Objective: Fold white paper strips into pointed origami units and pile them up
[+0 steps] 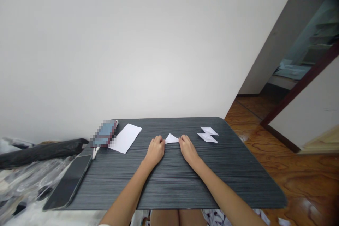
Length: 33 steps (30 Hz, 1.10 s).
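Note:
A small white folded paper piece (171, 138) lies on the dark striped table (172, 180). My left hand (155, 149) pinches its left end with fingers curled. At the paper's right end, my right hand (187, 148) grips with its fingers closed too. Both hands rest on the tabletop with the paper stretched between them.
A finished folded white paper shape (208, 134) lies to the right. A white sheet (126, 137) and a blurred flat object (103, 134) sit at the left. A dark phone (69, 180) overhangs the table's left edge. Wooden floor (291, 162) lies to the right.

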Motion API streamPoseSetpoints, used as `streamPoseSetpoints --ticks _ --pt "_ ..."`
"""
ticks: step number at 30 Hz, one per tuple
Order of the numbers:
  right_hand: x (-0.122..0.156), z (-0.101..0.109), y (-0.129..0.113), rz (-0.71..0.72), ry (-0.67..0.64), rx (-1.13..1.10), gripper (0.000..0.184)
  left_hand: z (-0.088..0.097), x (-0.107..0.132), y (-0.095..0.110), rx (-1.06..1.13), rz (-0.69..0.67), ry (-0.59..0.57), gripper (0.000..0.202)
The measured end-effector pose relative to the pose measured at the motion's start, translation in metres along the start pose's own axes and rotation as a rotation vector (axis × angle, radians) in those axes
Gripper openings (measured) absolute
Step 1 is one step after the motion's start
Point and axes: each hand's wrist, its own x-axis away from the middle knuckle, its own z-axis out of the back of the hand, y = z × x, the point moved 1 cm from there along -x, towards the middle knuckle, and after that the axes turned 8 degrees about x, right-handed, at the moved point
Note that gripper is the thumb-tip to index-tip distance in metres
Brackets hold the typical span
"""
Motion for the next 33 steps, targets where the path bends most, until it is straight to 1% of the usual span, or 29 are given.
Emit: streamPoseSetpoints --ticks 3,5,7,10,13,16,18,19,21,24,25,26,28,29,31,33 --pt "0.006 0.009 0.001 0.070 -0.060 0.098 0.028 0.005 0.013 0.003 -0.045 -0.057 -0.032 0.031" --pt "0.009 0.015 0.003 0.089 -0.090 0.129 0.029 0.007 0.020 0.004 -0.062 -0.050 -0.030 0.036" --pt "0.012 0.019 0.005 0.087 -0.109 0.143 0.031 0.007 0.022 0.005 -0.067 -0.014 -0.027 0.036" --pt "0.014 0.020 0.006 0.074 -0.113 0.139 0.032 0.004 0.013 0.009 -0.035 0.012 -0.023 0.032" --pt "0.015 0.017 0.007 0.064 -0.070 0.087 0.030 -0.002 -0.008 0.011 0.049 -0.051 -0.025 0.028" --pt "0.013 0.013 0.011 0.045 -0.015 -0.032 0.027 -0.009 -0.027 0.005 0.141 -0.088 -0.066 0.021" --pt "0.010 0.009 0.016 0.022 0.006 -0.163 0.025 -0.011 -0.035 0.000 0.172 -0.107 -0.085 0.020" --pt "0.007 0.006 0.018 -0.011 0.021 -0.244 0.025 -0.011 -0.037 -0.003 0.187 -0.118 -0.085 0.021" --pt "0.000 -0.001 0.022 -0.147 0.074 -0.413 0.029 -0.012 -0.039 -0.006 0.223 -0.129 -0.062 0.023" --pt "-0.013 -0.015 0.020 -0.405 0.162 -0.611 0.044 -0.013 -0.039 -0.007 0.279 -0.095 0.030 0.025" --pt "-0.018 -0.019 0.018 -0.453 0.153 -0.665 0.046 -0.014 -0.039 -0.006 0.300 -0.080 0.065 0.023" --pt "-0.022 -0.023 0.014 -0.471 0.106 -0.727 0.044 -0.016 -0.038 -0.006 0.325 -0.068 0.093 0.021" --pt "-0.030 -0.029 0.004 -0.437 -0.033 -0.857 0.035 -0.020 -0.038 -0.006 0.380 -0.050 0.134 0.019" --pt "-0.034 -0.031 0.000 -0.410 -0.076 -0.905 0.032 -0.022 -0.038 -0.007 0.407 -0.044 0.146 0.020" --pt "-0.039 -0.032 -0.007 -0.371 -0.109 -0.937 0.029 -0.025 -0.039 -0.009 0.447 -0.031 0.168 0.022" --pt "-0.041 -0.030 -0.011 -0.359 -0.102 -0.877 0.026 -0.028 -0.039 -0.011 0.470 -0.009 0.196 0.023"
